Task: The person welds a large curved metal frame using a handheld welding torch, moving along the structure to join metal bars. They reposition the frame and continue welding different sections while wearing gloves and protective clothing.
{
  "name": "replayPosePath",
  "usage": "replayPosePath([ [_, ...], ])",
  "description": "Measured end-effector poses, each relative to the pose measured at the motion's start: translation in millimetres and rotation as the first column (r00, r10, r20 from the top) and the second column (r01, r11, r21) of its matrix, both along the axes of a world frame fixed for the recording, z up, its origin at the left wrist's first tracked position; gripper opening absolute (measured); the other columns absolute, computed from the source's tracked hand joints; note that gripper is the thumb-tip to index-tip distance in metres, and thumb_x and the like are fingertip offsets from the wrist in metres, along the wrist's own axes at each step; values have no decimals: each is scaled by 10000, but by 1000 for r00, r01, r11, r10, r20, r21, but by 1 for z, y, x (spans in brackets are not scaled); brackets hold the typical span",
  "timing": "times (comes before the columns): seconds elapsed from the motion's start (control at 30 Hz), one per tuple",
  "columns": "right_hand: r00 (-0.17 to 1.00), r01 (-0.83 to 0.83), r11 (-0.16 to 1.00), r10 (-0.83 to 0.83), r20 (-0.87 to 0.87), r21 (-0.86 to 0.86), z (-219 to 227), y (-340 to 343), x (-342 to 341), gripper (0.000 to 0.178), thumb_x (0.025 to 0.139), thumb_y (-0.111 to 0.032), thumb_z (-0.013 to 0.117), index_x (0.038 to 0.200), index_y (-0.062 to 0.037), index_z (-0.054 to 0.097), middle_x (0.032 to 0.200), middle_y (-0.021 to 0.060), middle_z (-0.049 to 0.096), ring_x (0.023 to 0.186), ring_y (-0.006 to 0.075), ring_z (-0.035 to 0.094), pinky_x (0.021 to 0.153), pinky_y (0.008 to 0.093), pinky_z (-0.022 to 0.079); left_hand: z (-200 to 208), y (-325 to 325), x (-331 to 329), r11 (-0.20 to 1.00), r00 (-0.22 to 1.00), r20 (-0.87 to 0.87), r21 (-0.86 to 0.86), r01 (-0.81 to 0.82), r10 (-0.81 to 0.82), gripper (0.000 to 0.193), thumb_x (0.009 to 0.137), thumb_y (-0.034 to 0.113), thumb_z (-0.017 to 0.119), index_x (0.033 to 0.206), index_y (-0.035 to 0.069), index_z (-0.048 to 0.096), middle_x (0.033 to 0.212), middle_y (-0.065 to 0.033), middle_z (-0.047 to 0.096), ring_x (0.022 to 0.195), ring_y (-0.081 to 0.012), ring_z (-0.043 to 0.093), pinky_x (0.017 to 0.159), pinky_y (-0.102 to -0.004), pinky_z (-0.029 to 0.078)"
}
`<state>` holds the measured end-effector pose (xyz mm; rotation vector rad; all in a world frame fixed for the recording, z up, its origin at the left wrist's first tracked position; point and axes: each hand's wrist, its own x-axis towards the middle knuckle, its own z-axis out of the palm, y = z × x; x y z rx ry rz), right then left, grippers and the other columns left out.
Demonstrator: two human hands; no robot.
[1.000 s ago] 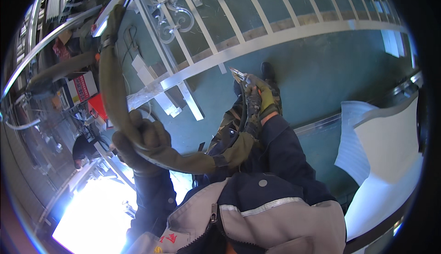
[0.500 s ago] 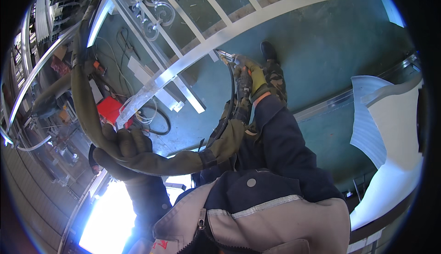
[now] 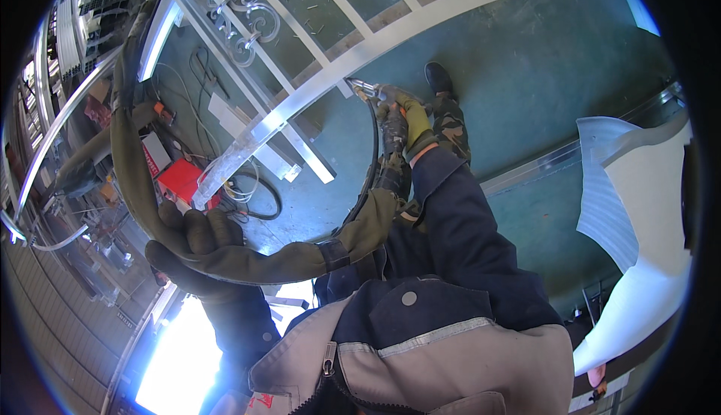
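In my right hand (image 3: 411, 120), in a yellow-green work glove, is a welding torch (image 3: 366, 87) with a metal nozzle. Its tip is at the lower edge of a pale metal frame's long rail (image 3: 323, 84), near a short stub; whether it touches I cannot tell. A thick hose (image 3: 270, 263) in an olive cloth sleeve runs from the torch side in a wide loop across my front and up the left. My left hand (image 3: 199, 236), in a dark glove, is closed round this hose, thumb below and fingers above.
Metal bars and scrollwork (image 3: 248, 24) belong to or lie by the frame. On the floor at left are a red box (image 3: 182, 181) and tangled cables. Racked metal profiles (image 3: 67, 47) stand far left. A white sheet (image 3: 612, 190) hangs over something at right. A boot (image 3: 438, 78) shows beyond my right hand.
The view has shifted slightly, with the frame and hose a little further left. Both hands keep their grips, and the torch stays by the rail.
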<state>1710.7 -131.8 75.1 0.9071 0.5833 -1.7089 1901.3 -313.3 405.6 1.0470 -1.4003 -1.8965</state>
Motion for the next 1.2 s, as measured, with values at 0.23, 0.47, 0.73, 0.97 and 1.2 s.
replayPosePath([
  [0.23,1000,-6,1000,6,20,-21,-5,-2,2,286,903,-245,663,1064,-10,636,773,109,633,613,175,586,551,276,490,2,7,-7,968,971,236,-252,21,40,667,1007,601,395,1419,89,508,681,48,394,548,-96,299,463,-284,255],
  [0.47,992,-76,997,73,-99,-26,-17,0,3,279,917,-240,642,1064,-4,641,833,114,630,633,175,588,601,270,507,6,11,-36,985,988,7,-78,154,-154,657,1003,618,324,1332,93,543,647,53,374,461,-79,269,379,-268,244],
  [0.73,999,24,997,-22,36,-74,-10,-2,-1,281,918,-179,648,1102,32,622,900,113,611,716,175,598,631,275,521,3,20,-41,902,873,475,-416,116,107,757,995,654,201,1395,70,470,729,9,367,480,-101,336,431,-299,301],
  [0.97,992,63,988,-46,120,-144,-22,3,1,336,922,-157,644,1172,55,571,956,140,596,774,187,603,695,282,537,14,38,-94,918,859,362,-298,-260,361,733,1011,638,205,1346,72,528,657,40,376,427,-89,290,389,-278,261],
  [1.2,995,49,992,-38,97,-117,-16,2,-1,300,932,-168,629,1148,37,594,995,133,596,764,191,589,666,295,532,14,20,-72,995,981,-170,14,99,-95,619,1032,558,314,1202,40,607,582,37,382,380,-83,253,354,-241,221],
])
